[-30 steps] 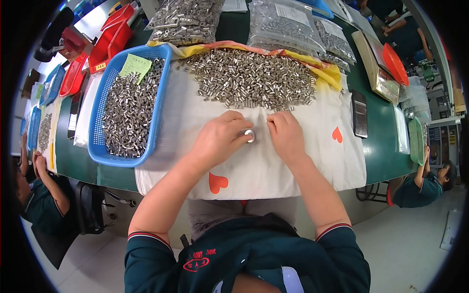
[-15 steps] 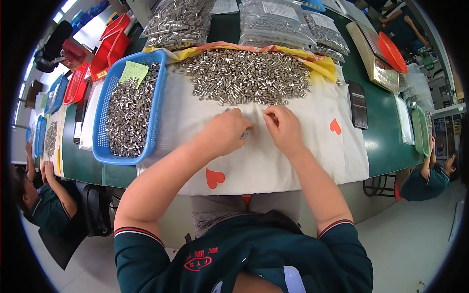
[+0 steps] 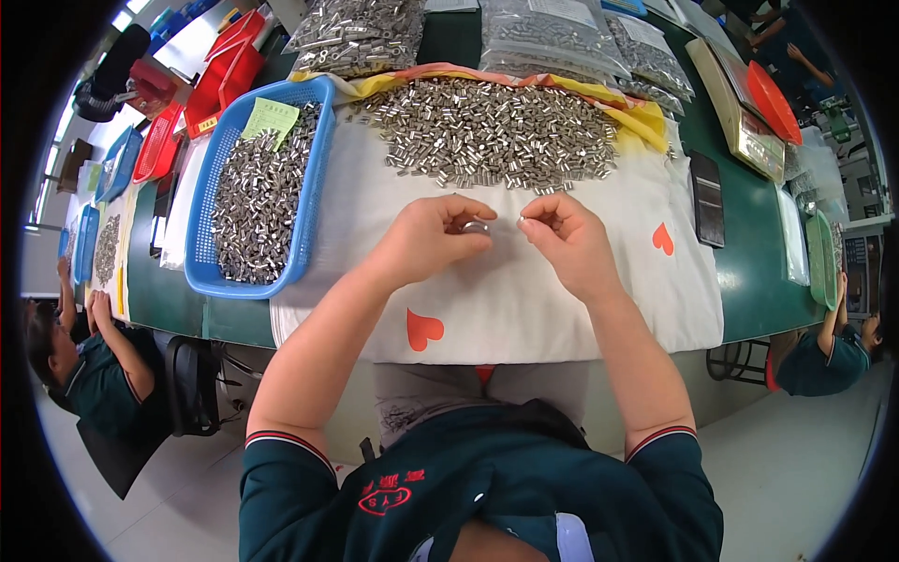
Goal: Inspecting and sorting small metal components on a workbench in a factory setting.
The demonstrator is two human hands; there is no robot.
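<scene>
A wide heap of small, shiny metal cylinders (image 3: 496,136) lies on the white cloth (image 3: 524,323) in front of me. Just short of its near edge, my left hand (image 3: 426,242) is curled round a shiny, rounded metal piece (image 3: 476,227); its exact kind is unclear. My right hand (image 3: 571,242) faces it from the right, thumb and forefinger pinched on a tiny bright metal piece (image 3: 522,220), probably one of the cylinders. A narrow gap parts the two hands. To the left, a blue plastic basket (image 3: 195,253) holds many similar cylinders and a yellow-green paper slip (image 3: 272,120).
Clear bags of metal parts (image 3: 552,42) stand behind the heap, beyond a yellow cloth edge (image 3: 646,122). A dark phone-like slab (image 3: 707,199) lies right, near a red tray (image 3: 773,101). Red bins (image 3: 225,70) stand far left. Co-workers sit at both sides.
My hands have turned and opened out slightly, so the rounded piece in my left hand shows more. The whole view has shifted a little, moving the table up and right.
</scene>
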